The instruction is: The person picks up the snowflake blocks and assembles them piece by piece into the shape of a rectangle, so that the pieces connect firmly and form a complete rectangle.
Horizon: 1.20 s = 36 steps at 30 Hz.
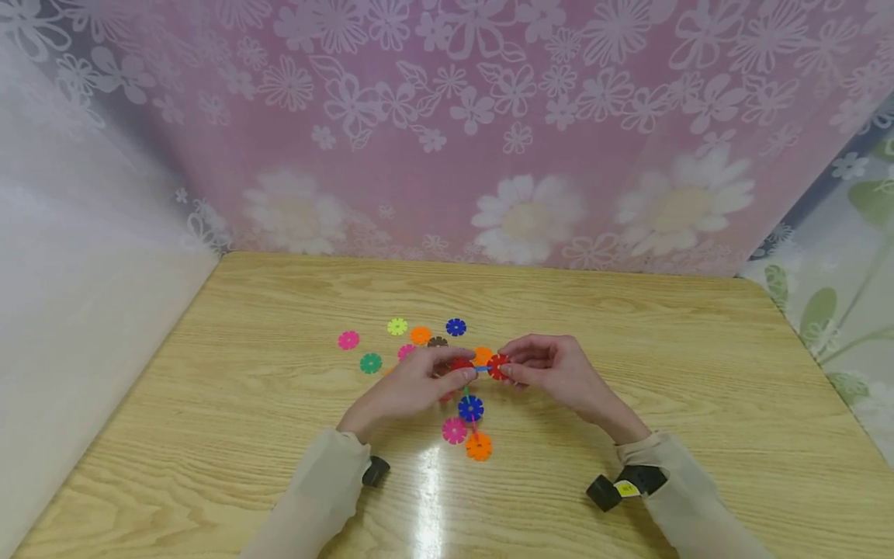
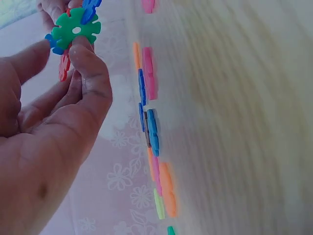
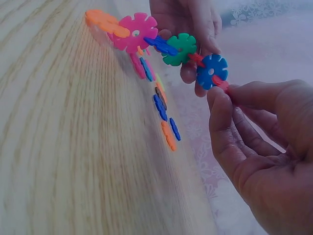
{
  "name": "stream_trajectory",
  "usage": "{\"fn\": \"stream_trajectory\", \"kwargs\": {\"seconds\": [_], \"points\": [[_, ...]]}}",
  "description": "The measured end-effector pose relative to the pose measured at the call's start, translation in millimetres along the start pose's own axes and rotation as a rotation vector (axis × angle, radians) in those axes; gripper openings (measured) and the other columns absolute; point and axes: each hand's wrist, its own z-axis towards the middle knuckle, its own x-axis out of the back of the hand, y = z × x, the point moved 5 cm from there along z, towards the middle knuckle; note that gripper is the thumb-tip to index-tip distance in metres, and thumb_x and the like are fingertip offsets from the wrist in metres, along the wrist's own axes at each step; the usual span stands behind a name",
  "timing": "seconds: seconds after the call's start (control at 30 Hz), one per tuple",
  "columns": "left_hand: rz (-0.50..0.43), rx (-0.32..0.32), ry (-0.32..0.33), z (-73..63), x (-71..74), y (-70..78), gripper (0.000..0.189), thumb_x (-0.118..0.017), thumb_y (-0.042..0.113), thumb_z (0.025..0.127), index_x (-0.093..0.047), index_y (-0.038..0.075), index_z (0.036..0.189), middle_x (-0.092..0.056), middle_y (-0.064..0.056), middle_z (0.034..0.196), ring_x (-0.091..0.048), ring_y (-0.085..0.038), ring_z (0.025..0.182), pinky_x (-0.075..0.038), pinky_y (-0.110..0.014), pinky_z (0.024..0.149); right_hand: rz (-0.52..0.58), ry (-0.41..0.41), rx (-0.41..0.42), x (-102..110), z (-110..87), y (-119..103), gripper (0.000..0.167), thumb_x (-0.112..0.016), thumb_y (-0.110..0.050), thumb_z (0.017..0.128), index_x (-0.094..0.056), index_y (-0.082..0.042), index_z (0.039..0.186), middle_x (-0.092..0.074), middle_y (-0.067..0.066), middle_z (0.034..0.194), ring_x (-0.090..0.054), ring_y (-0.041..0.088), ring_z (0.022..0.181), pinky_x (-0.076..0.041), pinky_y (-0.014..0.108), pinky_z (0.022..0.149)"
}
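Note:
A chain of notched plastic discs hangs between the hands, above the table. In the right wrist view it runs from an orange disc [image 3: 106, 23] through a pink disc [image 3: 134, 33], a dark blue disc [image 3: 162, 46], a green disc [image 3: 180, 49] and a red disc to a blue disc [image 3: 212, 71]. Another red disc [image 1: 498, 367] ends the chain; my right hand [image 1: 569, 380] pinches it between thumb and fingertips. With its fingers, my left hand [image 1: 408, 384] grips the chain around the green and red discs, partly hiding them.
Loose notched discs lie on the wooden table [image 1: 209, 435], several behind my left hand. Among them are a pink disc [image 1: 348, 340], a yellow disc [image 1: 397, 326], a green disc [image 1: 371, 363] and a blue disc [image 1: 456, 327]. A flowered curtain [image 1: 419, 155] borders the far edge.

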Motion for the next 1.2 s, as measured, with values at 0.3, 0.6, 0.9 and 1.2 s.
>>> {"fn": "stream_trajectory", "kwargs": {"seconds": [0.3,0.6,0.9,1.2], "points": [[-0.105,0.01,0.11,1.7,4.9,-1.4,0.022,-0.063,0.015,0.103,-0.064,0.012,0.125,-0.07,-0.006,0.112,-0.073,-0.027,0.098,-0.062,-0.036,0.083,0.014,0.025,0.003,4.1,-1.2,1.5,0.027,-0.07,-0.005,0.095,-0.068,0.0,0.122,-0.074,0.021,0.108,-0.074,0.037,0.09,-0.064,0.043,0.077],[-0.097,0.024,0.246,1.2,10.1,0.4,0.016,-0.075,0.02,0.095,-0.07,0.011,0.108,-0.073,-0.005,0.101,-0.072,-0.018,0.088,-0.062,-0.035,0.081,0.037,0.134,0.036,8.0,-1.0,-0.2,0.022,-0.075,-0.005,0.091,-0.069,0.003,0.111,-0.076,0.013,0.098,-0.074,0.028,0.081,-0.064,0.04,0.072],[-0.116,0.015,0.274,1.8,8.4,2.1,0.016,-0.076,0.021,0.094,-0.071,0.01,0.104,-0.073,-0.006,0.098,-0.072,-0.024,0.088,-0.061,-0.036,0.081,0.019,0.165,0.066,4.6,0.0,-3.7,0.019,-0.075,-0.003,0.091,-0.07,0.004,0.109,-0.076,0.019,0.098,-0.076,0.028,0.082,-0.064,0.04,0.075],[-0.225,0.015,0.084,0.6,6.1,0.3,0.017,-0.069,0.018,0.099,-0.063,0.009,0.111,-0.067,-0.011,0.107,-0.074,-0.035,0.095,-0.063,-0.039,0.079,0.058,0.131,0.048,0.9,0.8,-3.4,0.022,-0.071,-0.001,0.094,-0.07,0.003,0.116,-0.075,0.02,0.108,-0.076,0.029,0.087,-0.064,0.035,0.078]]}}
